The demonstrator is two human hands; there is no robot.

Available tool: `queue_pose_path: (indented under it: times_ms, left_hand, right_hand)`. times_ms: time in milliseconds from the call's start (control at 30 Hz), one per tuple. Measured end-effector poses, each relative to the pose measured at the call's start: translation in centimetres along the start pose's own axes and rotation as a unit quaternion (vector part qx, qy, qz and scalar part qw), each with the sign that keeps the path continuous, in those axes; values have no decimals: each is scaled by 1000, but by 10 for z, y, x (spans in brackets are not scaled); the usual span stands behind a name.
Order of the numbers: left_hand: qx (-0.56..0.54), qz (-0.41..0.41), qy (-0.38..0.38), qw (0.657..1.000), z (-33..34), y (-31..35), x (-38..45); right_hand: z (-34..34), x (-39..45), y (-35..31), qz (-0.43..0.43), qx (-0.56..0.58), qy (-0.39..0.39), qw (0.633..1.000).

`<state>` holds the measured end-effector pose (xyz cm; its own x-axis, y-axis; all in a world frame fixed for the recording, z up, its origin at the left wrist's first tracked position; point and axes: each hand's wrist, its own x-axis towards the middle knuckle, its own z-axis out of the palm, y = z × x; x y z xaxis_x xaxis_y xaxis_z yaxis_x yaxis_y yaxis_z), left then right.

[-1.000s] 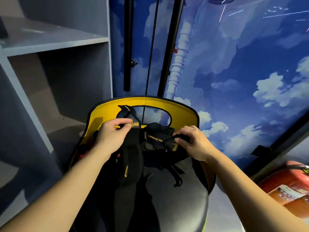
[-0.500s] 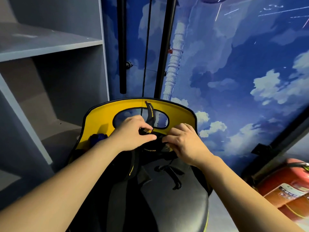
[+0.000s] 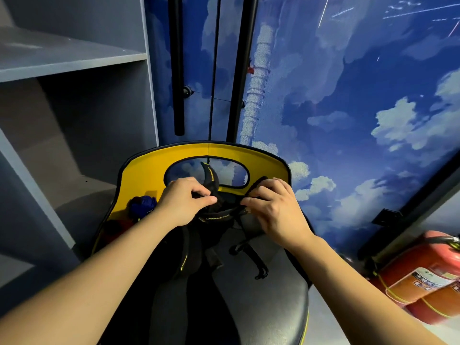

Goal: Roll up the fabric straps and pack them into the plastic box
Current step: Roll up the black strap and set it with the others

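Head view. Black strap with yellow lettering lies bunched at the back edge of the chair seat, against the yellow backrest. One end sticks up through the backrest cut-out. More black webbing trails forward over the seat, with a buckle or hook near the seat's middle.

Step in hand, as I read it: starting the roll. To do it well, keep the strap flat and taut between the two hands, turn the end tightly over itself, and draw the loose tail in as it goes so the coil doesn't slacken.

Left hand: fingers curled, thumb and forefinger pinching the strap beside the upright end. Right hand: fingers bent, fingertips gripping the strap's other part at the backrest's lower edge. Hands near each other, not touching.

Blue roll sits at the seat's left back corner. No plastic box in view.
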<state>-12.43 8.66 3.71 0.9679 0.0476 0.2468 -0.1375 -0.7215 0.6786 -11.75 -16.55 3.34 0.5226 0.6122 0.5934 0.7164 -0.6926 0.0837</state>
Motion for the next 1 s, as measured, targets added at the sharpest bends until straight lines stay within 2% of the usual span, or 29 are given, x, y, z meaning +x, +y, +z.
queue_pose_path:
  times_ms: [133, 233, 333, 433, 500, 600, 767, 900, 1000]
  left_hand:
    - [-11, -53, 38, 998, -2, -10, -3]
    - [-66, -131, 96, 984, -8, -15, -6]
    - [-125, -166, 123, 970, -10, -13, -6]
    - [-170, -180, 150, 957, -6, 5, 2]
    - [-196, -178, 145, 953, -2, 17, 11]
    - [-181, -165, 126, 961, -2, 33, 16]
    - [-184, -164, 133, 960, -25, 29, 1]
    - [-96, -75, 139, 983, -50, 31, -18]
    - [-128, -82, 129, 980, -59, 45, -29]
  right_hand:
    - [0, -4, 4, 51, 33, 29, 998]
    - [-8, -6, 12, 149, 97, 65, 982]
    - [-22, -5, 19, 318, 236, 99, 913]
    - [-33, 2, 24, 405, 303, 134, 852]
    - [-35, 6, 25, 421, 324, 146, 835]
    - [-37, 6, 22, 423, 334, 137, 831]
    - [-51, 5, 14, 430, 384, 143, 805]
    - [-71, 13, -2, 413, 404, 155, 802]
    - [-80, 18, -23, 381, 469, 123, 787]
